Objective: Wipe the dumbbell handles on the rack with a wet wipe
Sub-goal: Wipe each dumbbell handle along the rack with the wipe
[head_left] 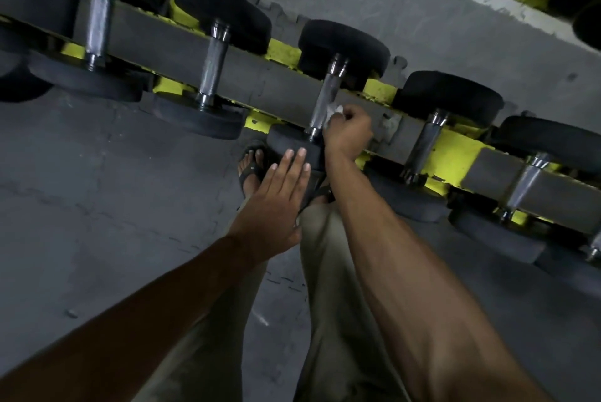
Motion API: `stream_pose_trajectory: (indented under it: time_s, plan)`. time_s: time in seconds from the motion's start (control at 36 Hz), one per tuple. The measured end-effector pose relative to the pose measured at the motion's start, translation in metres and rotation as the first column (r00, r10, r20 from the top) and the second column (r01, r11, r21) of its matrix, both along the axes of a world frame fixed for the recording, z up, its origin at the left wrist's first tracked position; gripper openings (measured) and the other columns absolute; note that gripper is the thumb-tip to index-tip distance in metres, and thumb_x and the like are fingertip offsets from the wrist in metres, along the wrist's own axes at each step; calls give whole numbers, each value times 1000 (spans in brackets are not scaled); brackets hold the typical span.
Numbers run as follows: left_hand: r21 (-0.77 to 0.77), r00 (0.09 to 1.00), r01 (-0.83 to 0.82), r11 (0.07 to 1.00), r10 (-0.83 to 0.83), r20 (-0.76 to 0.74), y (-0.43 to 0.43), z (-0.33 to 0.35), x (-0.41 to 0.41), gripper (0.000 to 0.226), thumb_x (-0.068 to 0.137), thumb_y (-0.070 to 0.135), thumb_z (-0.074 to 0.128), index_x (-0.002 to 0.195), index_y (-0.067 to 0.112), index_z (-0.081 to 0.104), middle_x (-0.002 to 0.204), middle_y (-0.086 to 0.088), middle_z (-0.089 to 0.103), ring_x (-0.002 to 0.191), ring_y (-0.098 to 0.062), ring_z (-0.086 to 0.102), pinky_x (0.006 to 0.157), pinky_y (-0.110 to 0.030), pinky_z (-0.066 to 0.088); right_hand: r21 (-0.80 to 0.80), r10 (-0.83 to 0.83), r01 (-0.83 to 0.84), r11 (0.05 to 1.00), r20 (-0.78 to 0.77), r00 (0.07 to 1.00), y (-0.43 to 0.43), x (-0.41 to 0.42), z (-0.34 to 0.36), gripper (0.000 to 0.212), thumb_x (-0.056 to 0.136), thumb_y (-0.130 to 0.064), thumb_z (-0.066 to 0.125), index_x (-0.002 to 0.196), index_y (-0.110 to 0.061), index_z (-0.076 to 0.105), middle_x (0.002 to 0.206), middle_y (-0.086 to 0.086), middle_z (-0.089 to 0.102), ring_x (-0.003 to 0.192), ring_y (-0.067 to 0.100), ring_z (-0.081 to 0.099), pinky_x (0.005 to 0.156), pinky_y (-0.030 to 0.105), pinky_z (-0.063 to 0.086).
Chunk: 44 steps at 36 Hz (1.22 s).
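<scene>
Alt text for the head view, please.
A right hand presses a crumpled white wet wipe against a knurled metal dumbbell handle on a grey and yellow rack; the open left hand rests on that dumbbell's black near end.

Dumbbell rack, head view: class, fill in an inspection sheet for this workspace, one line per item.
Surface: grey-and-yellow rack running slantwise across the view, above a grey matted floor.
Job's things: white wet wipe against the metal handle of the middle dumbbell; other dumbbells sit on either side.
Clutter: small pale scraps on the floor, too small to identify.
Hands: right hand grips the wipe; left hand, fingers straight, reaches to that dumbbell's near head.
Cables: nothing seen.
Surroundings: person's trouser legs and a sandalled foot; another yellow rack at upper right.
</scene>
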<state>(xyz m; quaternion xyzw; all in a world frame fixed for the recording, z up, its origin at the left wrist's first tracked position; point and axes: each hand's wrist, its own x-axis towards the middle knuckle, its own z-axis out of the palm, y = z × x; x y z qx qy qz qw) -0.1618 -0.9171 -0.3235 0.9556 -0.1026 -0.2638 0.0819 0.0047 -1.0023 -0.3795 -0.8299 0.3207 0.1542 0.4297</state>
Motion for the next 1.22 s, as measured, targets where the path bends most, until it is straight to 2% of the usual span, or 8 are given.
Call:
stream_pose_trajectory:
  time_s: [0.14,0.33,0.53,0.64,0.81,0.97,1.06,1.22]
  plan:
    - [12,1000,11,1000,-11,-13,0,-2,-1,116,89,60,57,162,-6,-5,168,-28,-21,159,-43,-12,130,-55,9,259,2,36,965,-142,990,7,35,-8,24,94,-6,49,78,-19,62,77,-2,63,71,16,58,66,27,44]
    - [23,998,34,999,-33,-50,2,-1,1,116,90,60,54,161,-7,-8,167,-30,-24,158,-45,-15,128,-57,15,368,396,-272,889,-323,859,-15,26,-13,24,87,7,49,75,-8,64,57,2,64,49,15,60,52,29,48]
    - [4,998,43,999,-43,-39,6,-5,1,114,90,59,56,163,-5,-5,169,-28,-20,159,-43,-12,129,-56,15,516,-210,347,783,-306,929,-15,70,-19,28,89,17,55,93,-10,60,77,8,61,61,15,56,53,27,53]
    - [17,998,57,998,-56,-37,7,-3,0,115,91,60,55,162,-7,-5,167,-30,-22,158,-45,-12,129,-56,14,520,-75,273,809,-369,926,-12,29,-16,21,99,-11,53,82,-17,63,69,5,60,60,21,54,57,31,48]
    - [1,997,65,998,-65,-42,9,-2,3,114,91,61,55,162,-6,-4,168,-29,-20,159,-44,-9,129,-55,13,523,-211,373,766,-343,915,-1,60,-9,25,96,1,48,77,-15,53,68,4,56,61,17,55,59,29,48]
    - [6,996,73,997,-73,-46,10,0,1,112,91,59,52,162,-6,-4,168,-30,-19,159,-45,-9,129,-56,12,325,-147,156,933,-50,988,10,31,-13,19,98,-4,57,108,-9,73,101,2,72,95,18,67,84,29,52]
    - [-5,997,56,998,-56,-49,9,1,3,117,87,61,58,163,-5,-3,169,-29,-18,159,-44,-8,129,-55,9,121,117,-132,984,127,985,-2,5,-3,22,98,-13,59,111,-15,76,104,-7,75,93,5,66,80,20,52]
    - [-2,998,57,998,-57,-31,12,4,4,114,89,59,57,163,-5,-1,170,-28,-16,159,-43,-8,128,-52,-1,-280,712,-658,699,355,606,-23,3,6,38,94,-18,47,124,-10,69,126,10,67,112,21,62,93,22,46]
